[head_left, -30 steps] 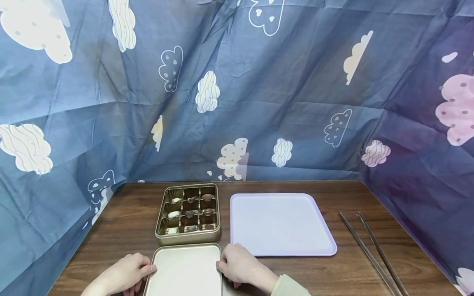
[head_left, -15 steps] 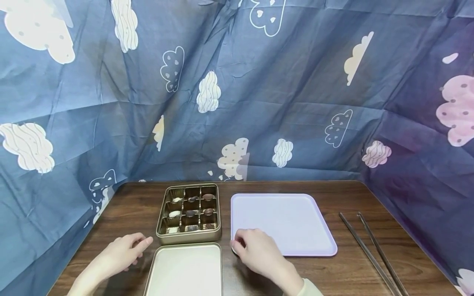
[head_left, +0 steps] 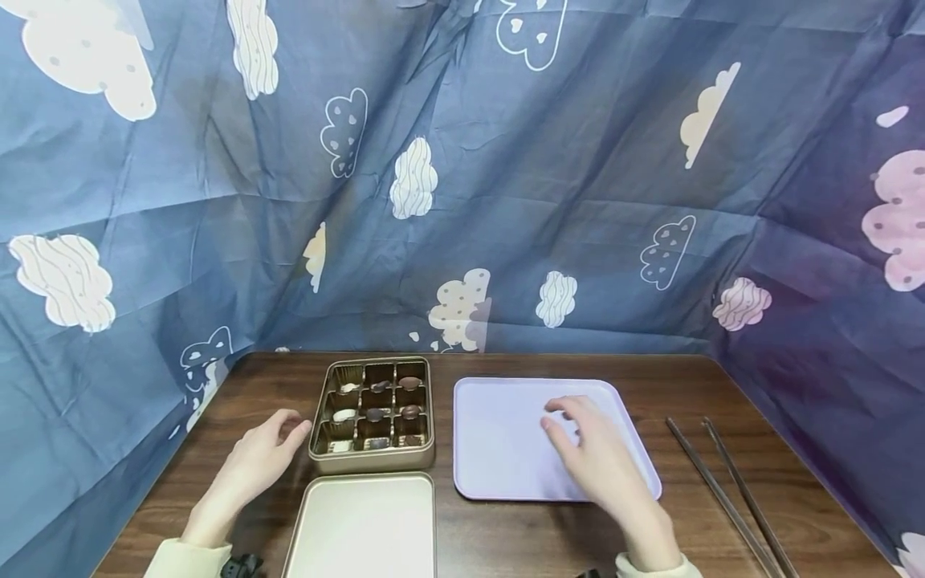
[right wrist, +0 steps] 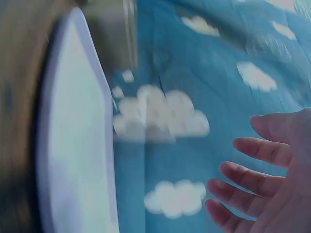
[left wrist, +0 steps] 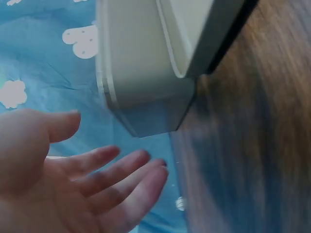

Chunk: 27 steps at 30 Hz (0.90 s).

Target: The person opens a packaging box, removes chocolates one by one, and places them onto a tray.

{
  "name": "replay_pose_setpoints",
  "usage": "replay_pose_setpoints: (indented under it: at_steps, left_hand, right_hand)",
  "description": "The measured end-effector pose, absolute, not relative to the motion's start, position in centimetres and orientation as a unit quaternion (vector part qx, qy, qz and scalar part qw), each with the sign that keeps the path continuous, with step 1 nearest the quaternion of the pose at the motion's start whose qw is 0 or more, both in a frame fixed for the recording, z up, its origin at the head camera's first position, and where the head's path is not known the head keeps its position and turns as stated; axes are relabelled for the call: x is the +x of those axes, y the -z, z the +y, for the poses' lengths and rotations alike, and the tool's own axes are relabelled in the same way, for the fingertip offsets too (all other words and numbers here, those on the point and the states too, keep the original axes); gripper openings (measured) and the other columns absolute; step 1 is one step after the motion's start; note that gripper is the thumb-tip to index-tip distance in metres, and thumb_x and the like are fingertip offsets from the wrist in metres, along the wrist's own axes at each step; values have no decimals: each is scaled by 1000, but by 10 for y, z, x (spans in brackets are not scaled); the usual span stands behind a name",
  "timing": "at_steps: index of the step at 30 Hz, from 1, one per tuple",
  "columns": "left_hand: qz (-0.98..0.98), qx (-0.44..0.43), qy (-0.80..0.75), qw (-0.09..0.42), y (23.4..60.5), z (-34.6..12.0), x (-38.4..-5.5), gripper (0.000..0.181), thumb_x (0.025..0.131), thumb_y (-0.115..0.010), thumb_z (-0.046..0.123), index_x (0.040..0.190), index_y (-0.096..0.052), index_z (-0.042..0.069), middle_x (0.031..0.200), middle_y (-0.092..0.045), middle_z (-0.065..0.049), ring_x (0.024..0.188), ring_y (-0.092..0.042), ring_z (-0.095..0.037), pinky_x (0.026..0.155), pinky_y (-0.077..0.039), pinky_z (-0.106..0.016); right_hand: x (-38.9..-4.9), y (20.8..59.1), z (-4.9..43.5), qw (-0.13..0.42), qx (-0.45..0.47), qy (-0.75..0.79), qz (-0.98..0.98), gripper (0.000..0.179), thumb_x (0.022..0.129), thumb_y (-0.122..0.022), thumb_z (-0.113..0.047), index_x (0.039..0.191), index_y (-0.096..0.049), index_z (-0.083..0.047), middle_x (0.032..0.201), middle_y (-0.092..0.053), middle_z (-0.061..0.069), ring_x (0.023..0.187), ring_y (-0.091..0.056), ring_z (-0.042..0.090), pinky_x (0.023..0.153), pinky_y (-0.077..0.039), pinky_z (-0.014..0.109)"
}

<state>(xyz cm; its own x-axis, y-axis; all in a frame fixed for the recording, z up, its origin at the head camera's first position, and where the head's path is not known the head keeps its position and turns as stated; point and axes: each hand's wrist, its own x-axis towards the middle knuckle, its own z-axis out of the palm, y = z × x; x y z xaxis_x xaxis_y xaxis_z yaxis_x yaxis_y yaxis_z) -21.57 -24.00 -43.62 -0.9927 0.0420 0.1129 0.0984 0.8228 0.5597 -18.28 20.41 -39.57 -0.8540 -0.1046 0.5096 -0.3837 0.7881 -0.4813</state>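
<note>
A gold tin [head_left: 372, 459] with a divided insert stands at the back left of the table, and several white and brown chocolates [head_left: 410, 412] sit in its compartments. Just in front of it lies a pale, flat tin lid [head_left: 364, 526]. My left hand [head_left: 254, 456] is beside the tin's left wall, fingers loosely bent and holding nothing; in the left wrist view the tin [left wrist: 141, 63] is near the fingers but apart. Over the lilac tray [head_left: 499, 474] hovers my right hand [head_left: 596, 457], its fingers spread and nothing in them.
Long metal tongs [head_left: 730, 490] lie at the right side of the wooden table [head_left: 549, 534]. A blue cloth [head_left: 491, 177] with cloud prints hangs behind the table and along both sides.
Both hands have left the lid's edges. The left hand has moved up beside the tin, and the right hand has moved right and up over the tray. Tin, lid and tongs stay put.
</note>
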Motion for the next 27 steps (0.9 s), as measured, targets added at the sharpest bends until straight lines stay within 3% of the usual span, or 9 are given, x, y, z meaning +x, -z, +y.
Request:
replay_pose_setpoints:
  at_steps: [5,9,19,25,27]
  left_hand:
    - [-950,-18,304,72,446,-235,-233,44,103,-47,33,127,-55,-4,115,-66,-22,102,-63,-41,84,-47,-57]
    - [-945,-6,315,86,449,-230,-246,41,103,-46,30,122,-58,-4,110,-67,-22,103,-62,-43,86,-46,-57]
    - [-943,-21,319,88,449,-226,-266,40,102,-49,29,117,-63,-6,103,-69,-20,103,-61,-44,86,-44,-59]
    - [-943,-40,321,77,453,-231,-265,40,101,-53,26,120,-63,-8,112,-67,-24,110,-58,-46,91,-44,-59]
    - [-942,-46,325,71,455,-232,-264,39,100,-54,23,122,-61,-9,112,-66,-25,103,-63,-42,90,-46,-57]
  right_hand:
    - [-181,392,248,276,82,-283,-915,19,91,-68,-16,109,-69,-7,106,-66,10,93,-62,28,70,-51,41]
    - [-178,390,281,270,34,-277,-921,22,94,-66,-21,110,-68,-6,104,-65,13,93,-62,29,74,-48,42]
    - [-165,399,356,142,-44,-272,-951,53,99,-54,-39,129,-52,4,126,-53,35,108,-52,51,82,-39,63]
    - [-158,411,410,32,-87,-249,-964,75,98,-48,-52,138,-35,11,135,-37,42,105,-50,56,78,-42,64]
    - [-155,417,425,3,-105,-246,-964,82,97,-49,-54,138,-31,14,135,-34,45,108,-47,60,78,-43,64]
